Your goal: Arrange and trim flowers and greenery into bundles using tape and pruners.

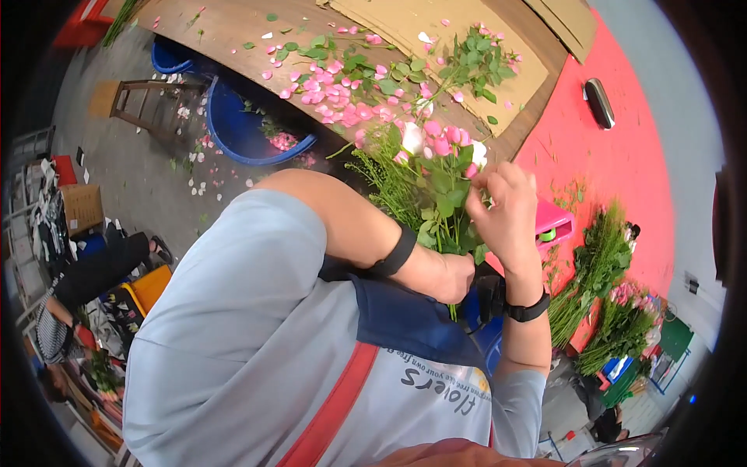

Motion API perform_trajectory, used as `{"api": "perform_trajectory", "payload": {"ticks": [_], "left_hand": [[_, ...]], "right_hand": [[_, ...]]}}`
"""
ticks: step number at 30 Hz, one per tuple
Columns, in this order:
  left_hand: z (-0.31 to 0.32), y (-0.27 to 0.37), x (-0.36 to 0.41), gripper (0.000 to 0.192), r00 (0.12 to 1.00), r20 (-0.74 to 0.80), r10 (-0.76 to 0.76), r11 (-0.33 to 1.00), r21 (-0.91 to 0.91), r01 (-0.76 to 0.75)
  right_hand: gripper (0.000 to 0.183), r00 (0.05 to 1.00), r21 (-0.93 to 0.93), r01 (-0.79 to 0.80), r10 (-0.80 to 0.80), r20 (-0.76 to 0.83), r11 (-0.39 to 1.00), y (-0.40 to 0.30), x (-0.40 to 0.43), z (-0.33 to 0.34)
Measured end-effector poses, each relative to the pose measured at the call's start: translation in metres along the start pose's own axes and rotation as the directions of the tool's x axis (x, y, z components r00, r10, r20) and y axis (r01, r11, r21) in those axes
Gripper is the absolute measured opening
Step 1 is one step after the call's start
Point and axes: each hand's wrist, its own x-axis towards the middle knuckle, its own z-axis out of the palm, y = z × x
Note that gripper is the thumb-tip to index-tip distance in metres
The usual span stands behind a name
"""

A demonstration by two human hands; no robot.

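My left hand [455,280] grips the lower stems of a mixed bouquet [443,187], with pink and white roses at its head and feathery green filler on its left side. My right hand [505,195] is raised at the right edge of the blooms, fingers curled close to a pink rosebud and a white rose. Whether its fingertips pinch a petal or leaf cannot be made out. Each forearm wears a black band. Behind my right hand stands a pink tape dispenser [554,225] with a green core, on the red tabletop [630,175].
Loose pink petals [344,102] and a cut rose spray [481,61] lie over a brown table and cardboard [525,111]. Blue tubs [219,137] stand below. On the right are green bunches [601,257] and a dark oblong object [598,104]. Another person [52,327] is at far left.
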Motion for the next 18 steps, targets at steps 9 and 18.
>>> {"api": "perform_trajectory", "payload": {"ticks": [9, 18], "left_hand": [[-0.014, -0.004, -0.003, 0.022, 0.999, 0.036, -0.022, 0.991, -0.129, 0.026], [0.01, -0.003, 0.013, 0.019, 0.991, 0.131, 0.009, 0.956, -0.293, 0.03]], "right_hand": [[0.011, 0.997, 0.035, 0.018, -0.02, 0.075, 0.999, -0.009, 0.016, -0.011], [0.014, 0.992, 0.069, 0.127, -0.126, -0.026, 0.989, -0.008, 0.033, 0.005]]}}
